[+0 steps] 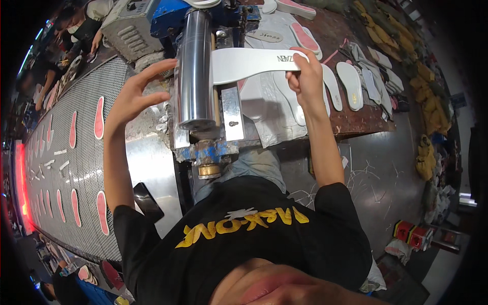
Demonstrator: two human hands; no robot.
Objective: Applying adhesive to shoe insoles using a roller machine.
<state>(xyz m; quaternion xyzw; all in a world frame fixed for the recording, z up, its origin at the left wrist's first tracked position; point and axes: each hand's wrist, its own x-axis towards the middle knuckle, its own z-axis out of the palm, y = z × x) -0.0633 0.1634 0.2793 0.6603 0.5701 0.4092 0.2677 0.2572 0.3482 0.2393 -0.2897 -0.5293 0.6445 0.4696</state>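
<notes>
A white insole [249,65] with dark print near its heel lies level in front of me. My right hand [309,84] pinches its heel end between thumb and fingers. The insole's wide front end meets the right side of a shiny metal roller [195,71]; whether it passes between rollers is hidden. On the roller's other side, my left hand [136,95] is held with thumb and fingers apart and nothing in it. Its fingertips are close to the metal; I cannot tell whether they touch it.
Several insoles, such as a white one [349,86], lie on the worn bench [366,124] at right. A mesh conveyor belt [86,168] carries pink insoles at left. Beside it lies a black phone [148,202]. A grey machine housing [133,30] stands behind; people work at far left.
</notes>
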